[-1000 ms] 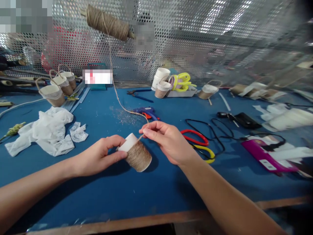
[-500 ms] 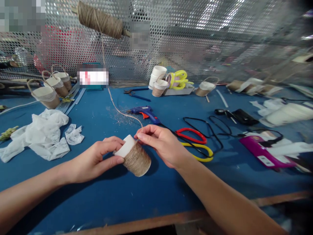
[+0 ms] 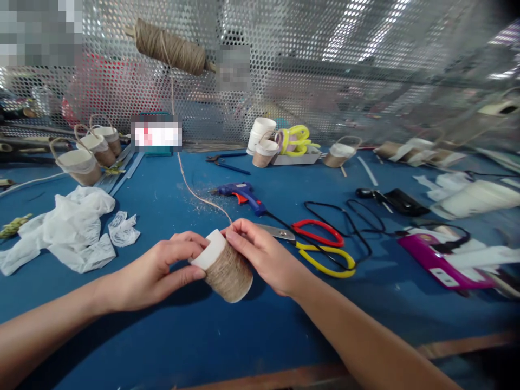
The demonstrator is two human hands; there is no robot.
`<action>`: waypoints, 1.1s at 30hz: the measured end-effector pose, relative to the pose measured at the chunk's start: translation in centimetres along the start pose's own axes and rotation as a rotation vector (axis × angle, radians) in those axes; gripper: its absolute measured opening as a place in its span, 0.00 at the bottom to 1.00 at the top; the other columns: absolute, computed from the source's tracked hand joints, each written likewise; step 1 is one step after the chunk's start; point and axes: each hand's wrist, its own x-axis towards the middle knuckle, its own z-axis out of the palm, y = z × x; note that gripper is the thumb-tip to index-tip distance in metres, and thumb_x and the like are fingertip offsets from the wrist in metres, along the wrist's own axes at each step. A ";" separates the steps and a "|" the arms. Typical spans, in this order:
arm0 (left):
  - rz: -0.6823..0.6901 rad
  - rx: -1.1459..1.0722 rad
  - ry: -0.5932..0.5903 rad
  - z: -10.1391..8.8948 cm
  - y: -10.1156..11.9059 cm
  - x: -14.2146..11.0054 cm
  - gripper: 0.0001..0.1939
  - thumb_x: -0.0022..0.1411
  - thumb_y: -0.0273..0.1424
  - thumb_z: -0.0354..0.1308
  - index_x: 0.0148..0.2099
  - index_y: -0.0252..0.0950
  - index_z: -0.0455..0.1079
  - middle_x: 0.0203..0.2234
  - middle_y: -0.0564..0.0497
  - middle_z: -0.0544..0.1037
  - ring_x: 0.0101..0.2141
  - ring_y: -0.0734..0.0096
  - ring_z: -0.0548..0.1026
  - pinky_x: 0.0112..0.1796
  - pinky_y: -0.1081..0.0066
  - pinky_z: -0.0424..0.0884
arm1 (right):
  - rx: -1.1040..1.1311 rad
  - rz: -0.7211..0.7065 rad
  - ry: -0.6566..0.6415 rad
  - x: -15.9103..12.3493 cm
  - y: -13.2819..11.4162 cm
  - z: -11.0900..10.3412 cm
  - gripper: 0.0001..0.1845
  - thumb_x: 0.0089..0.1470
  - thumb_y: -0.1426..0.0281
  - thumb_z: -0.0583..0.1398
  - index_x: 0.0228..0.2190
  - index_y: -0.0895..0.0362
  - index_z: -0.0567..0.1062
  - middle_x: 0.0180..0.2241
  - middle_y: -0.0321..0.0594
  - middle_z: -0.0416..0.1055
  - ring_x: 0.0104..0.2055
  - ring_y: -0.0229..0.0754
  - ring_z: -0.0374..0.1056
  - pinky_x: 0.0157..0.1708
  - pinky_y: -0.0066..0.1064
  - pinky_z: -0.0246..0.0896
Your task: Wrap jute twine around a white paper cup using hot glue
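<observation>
A white paper cup (image 3: 229, 271) lies tilted over the table, its lower part wrapped in brown twine and its rim end bare. My left hand (image 3: 162, 271) grips it by the rim, thumb outside and fingers reaching to the opening. At the upper edge of the wrapping, my right hand (image 3: 260, 249) pinches the twine (image 3: 203, 199) against the cup. That strand runs back over the table and up to a twine spool (image 3: 169, 47) hung before the perforated metal panel. The fingertips of my right hand partly hide the strand at the cup.
Beyond my hands lie a blue glue gun (image 3: 242, 194) and red-and-yellow scissors (image 3: 320, 238), with a black cord between. White lace cloth (image 3: 77, 227) lies left. Small twine-wrapped buckets (image 3: 83, 167) stand at the back left. Pliers (image 3: 227, 162) and a purple box (image 3: 436, 259) are farther off.
My right hand has moved closer in against the cup's side, and more of the scissors shows behind it. The whole view has shifted slightly. My left hand keeps its hold.
</observation>
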 end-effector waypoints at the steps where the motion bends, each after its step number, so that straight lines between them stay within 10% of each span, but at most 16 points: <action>1: -0.009 -0.003 0.006 0.0 -0.1 0.1 0.07 0.63 0.26 0.48 0.38 0.32 0.67 0.41 0.45 0.70 0.42 0.68 0.68 0.45 0.70 0.63 | -0.033 -0.009 0.010 0.0 0.0 0.0 0.12 0.54 0.60 0.52 0.27 0.56 0.63 0.25 0.32 0.58 0.27 0.34 0.54 0.28 0.29 0.51; 33: -0.175 0.133 0.233 2.4 -1.1 0.6 0.19 0.49 0.38 0.59 0.40 0.31 0.64 0.33 0.47 0.73 0.34 0.64 0.70 0.37 0.65 0.66 | -0.686 -0.698 0.324 0.3 1.7 1.6 0.04 0.57 0.74 0.49 0.30 0.55 0.57 0.33 0.45 0.63 0.36 0.42 0.64 0.35 0.36 0.63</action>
